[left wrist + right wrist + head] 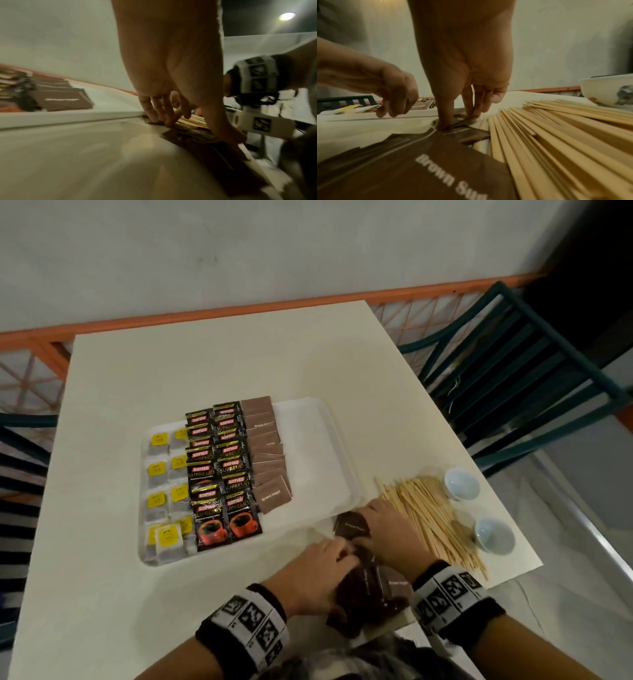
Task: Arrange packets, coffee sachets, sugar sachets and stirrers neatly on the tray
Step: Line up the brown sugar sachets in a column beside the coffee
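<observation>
A white tray (318,460) holds tea bags (164,474) at its left, two columns of black-and-red coffee sachets (219,474) and one column of brown sugar sachets (270,463). Its right part is bare. Loose brown sugar sachets (373,587) lie in a pile near the table's front edge, between my hands. My right hand (380,525) pinches one sachet (465,130) off the pile's far end, thumb (444,119) and fingers (476,108) pressed down on it. My left hand (329,556) rests on the pile with loosely curled fingers (154,112), gripping nothing I can see.
Several wooden stirrers (428,515) lie fanned on the table just right of my right hand. Two small white bowls (460,484) (493,535) stand beyond them near the table's right edge. A dark green chair (513,371) stands at the right, another at the far left.
</observation>
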